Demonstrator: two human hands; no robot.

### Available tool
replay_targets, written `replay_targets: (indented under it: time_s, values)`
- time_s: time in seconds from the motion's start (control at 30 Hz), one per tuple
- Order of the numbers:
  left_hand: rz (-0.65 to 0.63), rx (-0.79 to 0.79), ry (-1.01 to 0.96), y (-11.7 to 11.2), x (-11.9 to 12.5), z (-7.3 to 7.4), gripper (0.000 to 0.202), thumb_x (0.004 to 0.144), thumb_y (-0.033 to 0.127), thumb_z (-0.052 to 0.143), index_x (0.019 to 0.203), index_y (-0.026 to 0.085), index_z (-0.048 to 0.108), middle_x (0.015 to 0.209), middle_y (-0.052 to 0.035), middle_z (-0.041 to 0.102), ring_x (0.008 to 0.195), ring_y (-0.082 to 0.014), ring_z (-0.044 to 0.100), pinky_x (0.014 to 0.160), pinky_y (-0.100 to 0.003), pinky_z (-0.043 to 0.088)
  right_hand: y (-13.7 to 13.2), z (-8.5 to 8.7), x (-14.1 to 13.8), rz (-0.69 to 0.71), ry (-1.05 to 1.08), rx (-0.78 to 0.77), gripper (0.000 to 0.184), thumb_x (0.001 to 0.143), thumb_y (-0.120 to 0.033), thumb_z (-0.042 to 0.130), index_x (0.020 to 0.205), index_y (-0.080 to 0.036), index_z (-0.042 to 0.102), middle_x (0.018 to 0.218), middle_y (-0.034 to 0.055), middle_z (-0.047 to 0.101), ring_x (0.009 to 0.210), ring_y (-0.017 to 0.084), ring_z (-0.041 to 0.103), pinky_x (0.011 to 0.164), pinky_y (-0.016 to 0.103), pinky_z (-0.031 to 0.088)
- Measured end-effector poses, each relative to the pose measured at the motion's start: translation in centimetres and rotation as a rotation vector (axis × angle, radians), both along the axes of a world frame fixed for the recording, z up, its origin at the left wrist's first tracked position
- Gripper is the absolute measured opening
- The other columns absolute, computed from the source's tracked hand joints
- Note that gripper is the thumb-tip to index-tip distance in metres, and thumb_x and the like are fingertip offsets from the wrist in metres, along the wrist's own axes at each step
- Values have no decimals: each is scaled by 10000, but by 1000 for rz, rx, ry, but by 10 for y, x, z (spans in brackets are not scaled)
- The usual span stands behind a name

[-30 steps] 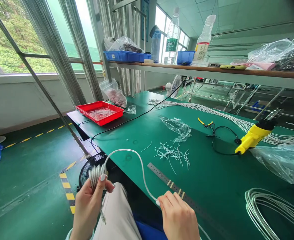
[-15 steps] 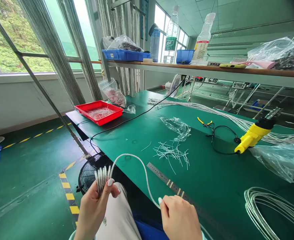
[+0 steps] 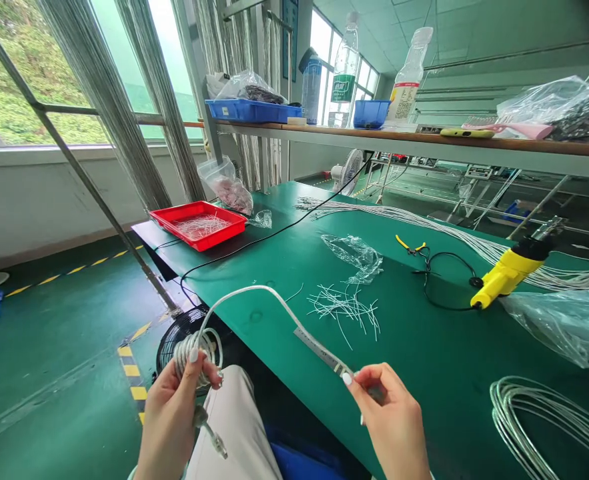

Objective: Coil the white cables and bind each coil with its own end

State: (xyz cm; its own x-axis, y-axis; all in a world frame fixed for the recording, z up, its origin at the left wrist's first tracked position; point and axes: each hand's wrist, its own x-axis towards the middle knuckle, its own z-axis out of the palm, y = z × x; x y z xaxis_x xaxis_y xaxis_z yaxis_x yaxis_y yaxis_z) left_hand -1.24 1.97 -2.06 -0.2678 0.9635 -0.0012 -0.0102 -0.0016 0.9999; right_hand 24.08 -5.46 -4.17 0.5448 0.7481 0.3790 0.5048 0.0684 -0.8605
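Observation:
My left hand is closed around a small coil of whitish cable, held above my lap. Below that hand dangles a cable end with a metallic-looking connector. From the coil the cable arches up over the table edge and down to my right hand, which pinches it between thumb and fingers. A steel ruler lies on the green table under this stretch of cable, partly covered by it and by my right hand.
Short white pieces lie mid-table near a clear plastic bag. Farther right are yellow-handled pliers, a yellow heat gun and a larger cable coil. A red tray stands at the far left corner, and a black fan below the edge.
My right hand has moved right and slightly up along the ruler, drawing the cable straighter. My left hand has shifted a little left and down, its coil turned, and the connector end now shows.

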Motion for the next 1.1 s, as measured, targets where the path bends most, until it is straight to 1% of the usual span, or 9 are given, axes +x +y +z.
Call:
replay_targets:
  time_s: [0.1,0.2,0.43,0.57,0.7,0.8,0.9,1.0,1.1]
  values:
    - [-28,10,-6,0,2,-2,474,705,639,716,600,190,609,564,6,587,517,-117,451,431,-175,385,-1,1,-1,-60,-456,156,276,950,-344,547,752,-210,684,653,-3,667,497,118,635,456,202,503]
    - [-55,29,58,-1,4,-3,482,741,644,680,590,192,614,561,-3,588,548,-132,478,472,-191,400,-2,1,-4,-134,-738,223,219,975,-211,525,861,-179,709,685,6,699,567,126,684,539,221,523]
    - [-99,88,213,-4,9,4,477,781,638,640,575,207,634,554,-11,609,570,-152,531,547,-214,441,-2,4,3,-117,-842,190,234,993,-137,457,1001,-129,691,815,60,737,700,149,708,684,245,534]
    - [-128,119,243,-6,10,5,458,788,626,638,589,214,638,557,-13,625,563,-158,554,571,-224,465,-2,-3,3,-13,-880,52,340,957,-74,366,934,-146,697,694,45,687,602,174,670,524,270,472]
    - [-159,47,275,-7,10,2,455,810,618,617,621,206,656,595,-14,650,476,-129,482,437,-220,385,-10,-5,-11,265,-787,-166,366,820,-4,385,781,-210,684,648,26,678,580,188,660,461,280,379]
    - [-164,39,186,-5,9,3,483,776,637,646,574,198,645,590,-22,651,567,-144,555,547,-204,453,-13,9,-19,592,-562,-419,300,786,-46,463,744,-230,695,712,17,722,634,181,668,491,266,357]
    - [-222,-39,-34,-4,11,5,483,721,633,708,540,198,603,527,-19,633,619,-168,605,644,-219,496,-10,29,-19,828,-238,-610,245,779,-107,535,759,-231,746,770,33,752,729,184,658,586,250,387]
    - [-311,-130,-176,-6,16,6,445,705,592,751,567,199,593,477,-6,618,594,-169,612,635,-225,510,-2,41,-16,1021,-4,-582,207,756,-156,571,747,-198,773,688,47,704,710,167,586,587,244,362]
    - [-387,-166,-223,-12,26,7,413,701,575,769,630,200,613,450,-4,621,590,-171,626,618,-217,512,6,43,-17,1270,236,-478,255,821,-338,601,717,-150,737,638,22,593,646,124,496,575,230,336]
